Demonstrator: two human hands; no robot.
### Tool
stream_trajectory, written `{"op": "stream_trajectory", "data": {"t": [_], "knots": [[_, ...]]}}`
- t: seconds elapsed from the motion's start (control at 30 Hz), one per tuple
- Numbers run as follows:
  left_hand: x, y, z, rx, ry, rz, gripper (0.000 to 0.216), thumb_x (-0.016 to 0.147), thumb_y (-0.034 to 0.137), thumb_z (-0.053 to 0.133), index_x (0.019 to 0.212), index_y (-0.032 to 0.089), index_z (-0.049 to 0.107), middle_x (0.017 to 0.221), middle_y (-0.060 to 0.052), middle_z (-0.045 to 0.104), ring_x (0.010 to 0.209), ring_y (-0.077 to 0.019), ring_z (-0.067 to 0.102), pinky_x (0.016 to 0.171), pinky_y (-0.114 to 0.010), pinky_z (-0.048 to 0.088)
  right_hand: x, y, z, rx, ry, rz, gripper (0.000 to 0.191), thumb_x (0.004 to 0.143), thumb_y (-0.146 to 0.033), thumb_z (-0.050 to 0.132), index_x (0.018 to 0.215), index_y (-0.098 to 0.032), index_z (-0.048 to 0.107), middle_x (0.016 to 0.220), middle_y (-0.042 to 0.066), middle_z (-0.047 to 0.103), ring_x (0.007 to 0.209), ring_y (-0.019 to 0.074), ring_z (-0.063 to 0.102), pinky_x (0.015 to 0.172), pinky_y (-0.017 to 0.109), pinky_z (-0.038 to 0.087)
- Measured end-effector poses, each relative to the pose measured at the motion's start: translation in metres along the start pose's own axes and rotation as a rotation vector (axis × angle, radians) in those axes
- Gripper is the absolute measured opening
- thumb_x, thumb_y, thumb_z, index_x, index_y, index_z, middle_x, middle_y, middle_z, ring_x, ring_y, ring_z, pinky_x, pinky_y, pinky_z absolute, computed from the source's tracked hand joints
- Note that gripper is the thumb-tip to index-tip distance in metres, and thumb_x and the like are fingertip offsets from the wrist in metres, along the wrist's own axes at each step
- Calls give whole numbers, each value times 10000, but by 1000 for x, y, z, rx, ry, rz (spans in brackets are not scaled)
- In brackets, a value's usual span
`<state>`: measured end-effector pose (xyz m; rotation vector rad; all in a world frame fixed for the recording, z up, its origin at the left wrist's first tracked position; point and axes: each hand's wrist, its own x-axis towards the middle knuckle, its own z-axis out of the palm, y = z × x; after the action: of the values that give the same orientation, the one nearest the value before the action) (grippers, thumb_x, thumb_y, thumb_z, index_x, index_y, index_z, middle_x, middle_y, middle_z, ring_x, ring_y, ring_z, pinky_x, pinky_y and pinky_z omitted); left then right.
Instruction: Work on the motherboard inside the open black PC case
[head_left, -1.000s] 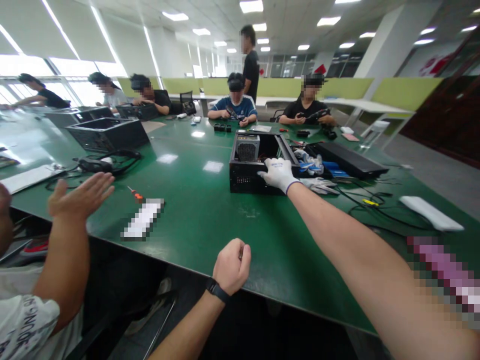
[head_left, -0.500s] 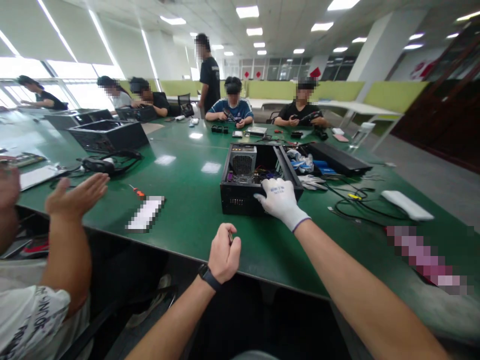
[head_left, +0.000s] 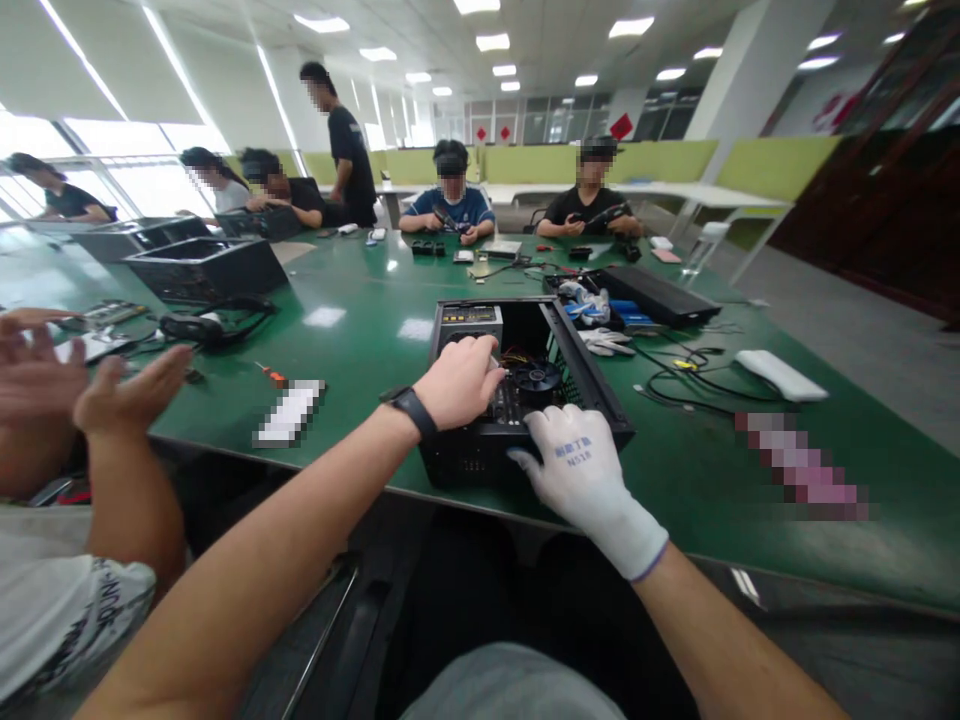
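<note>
Green desk (head_left: 375,375) stretches across a bright office, with two seated people, one in a blue shirt (head_left: 448,210) and one in a black shirt (head_left: 577,208), facing me from its far side. Through the head view I find the computer case (head_left: 476,468) at the near edge of the desk, right in front of the wearer, its uncovered side facing up.

As far as I can judge, the opening-up is done: no cover sits over the interior. A power supply (head_left: 474,322) is seated in the far left corner, a cooling fan (head_left: 536,376) sits toward the middle, and some thin coloured wires (head_left: 517,357) show behind the fan. Work inside looks unfinished to me, since the case lies open; I can't tell whether any part is missing or loose.

The gloved right grip (head_left: 574,455) is clamped on the near rim, fingers over the top and thumb down the outside. The bare left grip (head_left: 465,385) is over the case in front of the power supply, fingers curled toward the thumb; I can't tell whether anything is pinched there. An orange-handled screwdriver (head_left: 276,378) lies off to the left, out of either grip, and spare gloves (head_left: 604,342) rest beyond the case on the right.
</note>
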<state>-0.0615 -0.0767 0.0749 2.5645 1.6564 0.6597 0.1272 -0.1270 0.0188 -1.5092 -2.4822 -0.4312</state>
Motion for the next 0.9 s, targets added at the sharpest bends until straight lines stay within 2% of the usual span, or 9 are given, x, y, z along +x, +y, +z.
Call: {"op": "stream_trajectory", "data": {"t": [0.17, 0.27, 0.4, 0.5, 0.63, 0.9], "knots": [[29, 1, 21, 204, -372, -100, 398, 865, 244, 599, 1216, 64, 546, 1093, -203, 685, 1026, -284, 659, 850, -350, 504, -25, -3, -8, 35, -2, -4, 303, 851, -484, 623, 991, -216, 607, 909, 79, 624, 863, 251, 507, 716, 368, 242], [45, 9, 29, 295, -517, -114, 425, 801, 223, 670, 1178, 39, 602, 1112, -232, 689, 1024, -306, 670, 831, -347, 525, -38, -5, -11, 64, -3, -7, 276, 850, -477, 628, 960, -225, 602, 891, 69, 617, 845, 250, 501, 709, 369, 235], [63, 14, 46, 427, -669, -55, 275, 763, 136, 663, 1011, 32, 723, 1087, -248, 703, 1038, -330, 670, 863, -355, 530, -51, -8, -15, 96, -7, -10, 283, 846, -478, 636, 980, -230, 602, 887, 66, 612, 846, 258, 498, 709, 373, 232], [68, 8, 63, 450, -724, -60, 309, 750, 115, 649, 1032, 20, 734, 1076, -256, 709, 1017, -331, 680, 843, -355, 544, -53, -10, -17, 111, -5, 2, 261, 841, -466, 643, 950, -233, 599, 866, 62, 605, 835, 257, 494, 714, 376, 231], [65, -11, 81, 398, -720, -126, 387, 681, 108, 686, 1062, 60, 736, 1071, -227, 722, 996, -311, 690, 794, -329, 558, -52, -11, -17, 143, -1, 10, 241, 828, -444, 661, 938, -238, 598, 863, 56, 603, 826, 254, 489, 711, 378, 228], [67, -23, 91, 474, -813, -100, 469, 611, 160, 783, 1074, 107, 736, 1067, -183, 736, 1004, -288, 693, 841, -300, 552, -52, -12, -16, 176, 10, 31, 268, 803, -447, 692, 946, -238, 606, 861, 50, 602, 818, 246, 479, 711, 381, 223]]}}
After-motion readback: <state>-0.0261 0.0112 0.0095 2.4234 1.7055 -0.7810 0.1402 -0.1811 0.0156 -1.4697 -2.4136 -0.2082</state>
